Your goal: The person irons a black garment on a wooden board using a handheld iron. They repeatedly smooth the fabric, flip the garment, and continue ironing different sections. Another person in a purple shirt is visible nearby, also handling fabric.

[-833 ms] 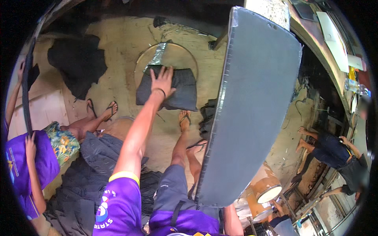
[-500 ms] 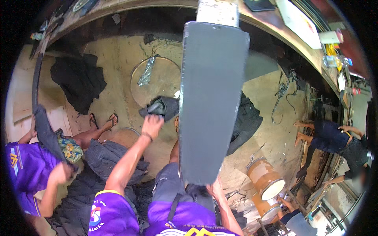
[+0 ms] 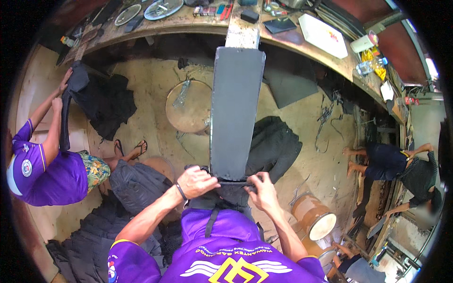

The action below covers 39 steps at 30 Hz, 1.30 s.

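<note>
From my remote seat, I see a left hand (image 3: 196,182) and a right hand (image 3: 262,192) gripping black cloth (image 3: 232,184) at the near end of a long grey board (image 3: 236,113).
The hands are apart, each pinching the cloth's edge; whether it touches the board I cannot tell. That stretched edge runs left to right, its long axis crossing the board, which points away toward the worktop (image 3: 200,26). I judge the cloth light, soft and floppy, best held at two spread points.
</note>
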Available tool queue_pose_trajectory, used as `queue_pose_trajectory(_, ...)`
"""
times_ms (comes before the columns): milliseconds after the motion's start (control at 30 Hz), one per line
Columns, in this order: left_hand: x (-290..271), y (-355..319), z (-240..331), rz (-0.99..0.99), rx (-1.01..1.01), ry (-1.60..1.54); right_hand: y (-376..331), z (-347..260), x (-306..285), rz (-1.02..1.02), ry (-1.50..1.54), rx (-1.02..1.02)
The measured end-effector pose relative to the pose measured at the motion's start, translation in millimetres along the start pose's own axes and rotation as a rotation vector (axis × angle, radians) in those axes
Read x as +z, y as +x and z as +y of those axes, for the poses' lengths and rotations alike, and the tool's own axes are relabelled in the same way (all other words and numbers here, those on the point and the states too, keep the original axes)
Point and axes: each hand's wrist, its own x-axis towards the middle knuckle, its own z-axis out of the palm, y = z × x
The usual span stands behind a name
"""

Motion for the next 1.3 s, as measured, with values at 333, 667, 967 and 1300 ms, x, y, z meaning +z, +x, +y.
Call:
queue_pose_trajectory(333,-63.0,197.8,-64.1,0.269,-0.344,0.037,187.8,-22.6,-104.1,0.797,0.093,-0.149)
queue_pose_trajectory(667,-11.2,138.0,-103.6,-0.054,-0.29,0.021,137.2,-43.0,-2.2,0.582,0.084,0.051)
queue_pose_trajectory(967,-34.9,323.6,-249.8,0.047,-0.305,0.428,252.2,-44.2,-107.2,0.658,0.13,0.121)
queue_pose_trajectory(1300,-104.8,375.3,-184.7,-0.837,-0.327,0.572,221.2,-15.2,-38.7,0.737,0.276,0.041)
